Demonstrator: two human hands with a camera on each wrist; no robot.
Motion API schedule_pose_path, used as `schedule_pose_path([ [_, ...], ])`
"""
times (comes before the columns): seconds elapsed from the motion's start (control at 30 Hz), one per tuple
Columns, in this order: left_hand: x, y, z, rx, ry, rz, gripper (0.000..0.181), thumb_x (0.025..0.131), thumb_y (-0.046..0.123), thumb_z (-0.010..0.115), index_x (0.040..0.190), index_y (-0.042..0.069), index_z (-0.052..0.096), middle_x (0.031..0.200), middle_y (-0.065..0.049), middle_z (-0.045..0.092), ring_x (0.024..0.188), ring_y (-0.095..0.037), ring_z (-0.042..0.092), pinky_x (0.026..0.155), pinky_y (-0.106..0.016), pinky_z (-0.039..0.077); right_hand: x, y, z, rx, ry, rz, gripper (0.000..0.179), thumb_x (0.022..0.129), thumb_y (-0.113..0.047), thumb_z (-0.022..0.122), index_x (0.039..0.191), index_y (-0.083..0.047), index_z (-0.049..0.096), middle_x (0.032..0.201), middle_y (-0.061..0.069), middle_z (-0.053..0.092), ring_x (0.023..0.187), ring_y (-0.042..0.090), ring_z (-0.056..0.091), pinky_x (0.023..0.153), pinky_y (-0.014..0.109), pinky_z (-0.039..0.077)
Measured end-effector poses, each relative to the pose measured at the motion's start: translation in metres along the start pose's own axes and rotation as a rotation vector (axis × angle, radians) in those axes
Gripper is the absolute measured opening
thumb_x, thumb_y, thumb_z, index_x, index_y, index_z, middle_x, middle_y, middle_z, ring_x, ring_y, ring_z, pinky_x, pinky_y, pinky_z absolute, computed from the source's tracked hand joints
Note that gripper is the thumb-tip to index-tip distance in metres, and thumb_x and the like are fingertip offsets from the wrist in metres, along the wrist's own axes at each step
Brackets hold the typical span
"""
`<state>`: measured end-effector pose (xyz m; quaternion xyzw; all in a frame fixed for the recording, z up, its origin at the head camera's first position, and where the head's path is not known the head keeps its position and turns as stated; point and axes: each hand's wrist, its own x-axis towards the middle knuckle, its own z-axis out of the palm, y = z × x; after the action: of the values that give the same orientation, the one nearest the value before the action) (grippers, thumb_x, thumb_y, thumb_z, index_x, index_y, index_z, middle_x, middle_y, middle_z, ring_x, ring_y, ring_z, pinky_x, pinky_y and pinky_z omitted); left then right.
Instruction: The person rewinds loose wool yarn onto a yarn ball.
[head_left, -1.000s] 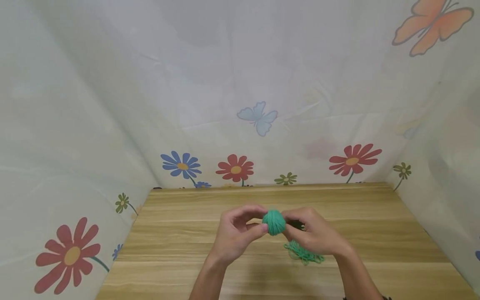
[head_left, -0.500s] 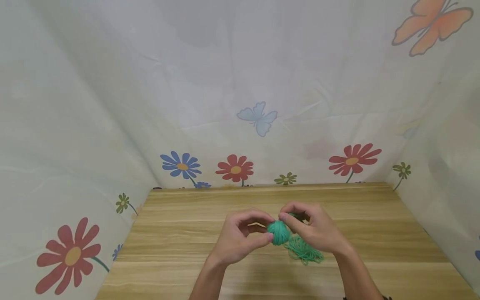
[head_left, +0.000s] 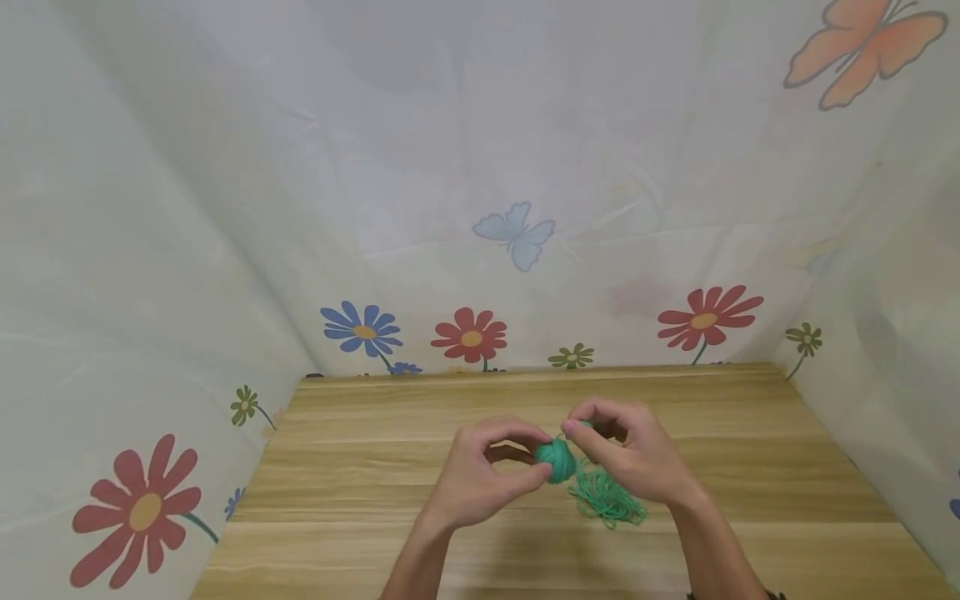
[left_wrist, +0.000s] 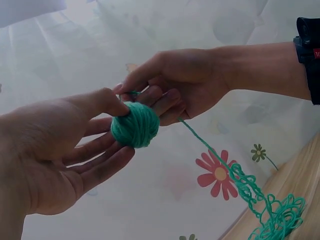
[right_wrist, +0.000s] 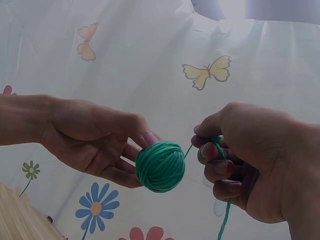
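Observation:
A small ball of green yarn (head_left: 556, 461) is held above the table between the thumb and fingers of my left hand (head_left: 487, 471). To its right, my right hand (head_left: 630, 446) pinches the yarn strand (right_wrist: 188, 151) between thumb and forefinger. That strand runs taut from the ball to the fingertips in the right wrist view. It passes through the curled fingers and comes out below them as a hanging length (left_wrist: 197, 134). A loose heap of green yarn (head_left: 609, 498) lies on the table beneath the right hand, partly hidden by it.
The wooden table (head_left: 375, 450) has light planks. White curtains (head_left: 420, 167) printed with flowers and butterflies stand behind it and at both sides. A dark band (left_wrist: 307, 60) is worn on the right wrist.
The ball has moved slightly right and down with my left hand. My right hand has shifted from beside the ball to above and right of it, with the strand still pinched.

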<state>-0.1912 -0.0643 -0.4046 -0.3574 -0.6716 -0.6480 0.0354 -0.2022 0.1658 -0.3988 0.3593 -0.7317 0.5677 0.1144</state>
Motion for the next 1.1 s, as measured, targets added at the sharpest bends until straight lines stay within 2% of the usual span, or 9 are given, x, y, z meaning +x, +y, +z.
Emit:
schedule_pose_path([
  [0.13, 0.001, -0.009, 0.000, 0.026, 0.107, -0.009, 0.025, 0.084, -0.010, 0.077, 0.109, -0.004, 0.074, 0.104, -0.017, 0.074, 0.094, -0.027, 0.069, 0.078, -0.044, 0.065, 0.001, 0.002, 0.000, 0.041, -0.034, -0.105, 0.028, 0.093, 0.019, 0.058, 0.096, -0.004, 0.071, 0.067, 0.001, 0.053, 0.053, 0.009, 0.047, 0.037, 0.024, 0.040],
  [0.3, 0.001, -0.023, -0.003, 0.031, 0.219, -0.021, 0.024, 0.087, -0.001, 0.080, 0.111, 0.003, 0.076, 0.107, -0.010, 0.075, 0.096, -0.025, 0.070, 0.081, -0.045, 0.064, 0.003, 0.001, 0.001, 0.044, -0.134, -0.183, 0.035, 0.090, 0.024, 0.058, 0.097, -0.007, 0.071, 0.066, 0.000, 0.054, 0.053, 0.007, 0.046, 0.039, 0.018, 0.040],
  [0.5, 0.002, -0.025, -0.006, 0.040, 0.294, -0.010, 0.024, 0.088, 0.008, 0.081, 0.112, 0.004, 0.076, 0.108, -0.008, 0.075, 0.095, -0.026, 0.070, 0.082, -0.044, 0.064, 0.004, -0.001, 0.002, 0.007, -0.235, -0.249, 0.034, 0.089, 0.019, 0.063, 0.096, -0.013, 0.073, 0.065, -0.003, 0.054, 0.053, 0.001, 0.042, 0.044, 0.010, 0.037],
  [0.67, 0.003, -0.023, -0.006, 0.006, 0.341, 0.008, 0.026, 0.088, 0.004, 0.080, 0.113, 0.003, 0.074, 0.108, -0.011, 0.074, 0.098, -0.027, 0.070, 0.084, -0.044, 0.064, 0.004, -0.001, 0.003, 0.031, -0.347, -0.294, 0.031, 0.091, 0.013, 0.066, 0.099, -0.015, 0.075, 0.067, -0.003, 0.057, 0.057, -0.004, 0.042, 0.042, 0.012, 0.039],
  [0.8, 0.002, -0.024, -0.006, -0.058, 0.332, 0.048, 0.028, 0.088, -0.002, 0.077, 0.115, -0.002, 0.072, 0.109, -0.018, 0.072, 0.101, -0.033, 0.069, 0.086, -0.045, 0.063, 0.005, -0.003, 0.004, 0.037, -0.432, -0.300, 0.029, 0.093, 0.012, 0.064, 0.099, -0.014, 0.075, 0.066, -0.004, 0.056, 0.060, -0.004, 0.042, 0.045, 0.012, 0.040],
  [0.93, 0.002, -0.023, -0.005, -0.153, 0.263, 0.095, 0.028, 0.089, -0.009, 0.072, 0.116, -0.010, 0.068, 0.112, -0.024, 0.069, 0.103, -0.043, 0.066, 0.087, -0.047, 0.062, 0.003, 0.002, 0.005, 0.019, -0.469, -0.256, 0.027, 0.096, 0.009, 0.063, 0.101, -0.015, 0.075, 0.064, -0.003, 0.055, 0.060, -0.005, 0.042, 0.049, 0.009, 0.041],
  [1.0, 0.001, -0.022, -0.005, -0.194, 0.224, 0.108, 0.027, 0.089, -0.012, 0.070, 0.116, -0.013, 0.067, 0.113, -0.023, 0.068, 0.104, -0.044, 0.065, 0.087, -0.048, 0.062, 0.003, 0.004, 0.005, 0.004, -0.476, -0.222, 0.025, 0.098, 0.006, 0.063, 0.103, -0.015, 0.076, 0.066, -0.002, 0.059, 0.061, -0.005, 0.044, 0.051, 0.008, 0.044],
  [1.1, 0.001, -0.020, -0.004, -0.236, 0.183, 0.118, 0.027, 0.090, -0.013, 0.067, 0.116, -0.016, 0.065, 0.114, -0.016, 0.069, 0.106, -0.038, 0.066, 0.088, -0.045, 0.062, 0.002, 0.006, 0.005, -0.030, -0.477, -0.159, 0.020, 0.100, 0.000, 0.063, 0.105, -0.014, 0.077, 0.069, -0.002, 0.064, 0.063, -0.004, 0.049, 0.054, 0.011, 0.051],
])
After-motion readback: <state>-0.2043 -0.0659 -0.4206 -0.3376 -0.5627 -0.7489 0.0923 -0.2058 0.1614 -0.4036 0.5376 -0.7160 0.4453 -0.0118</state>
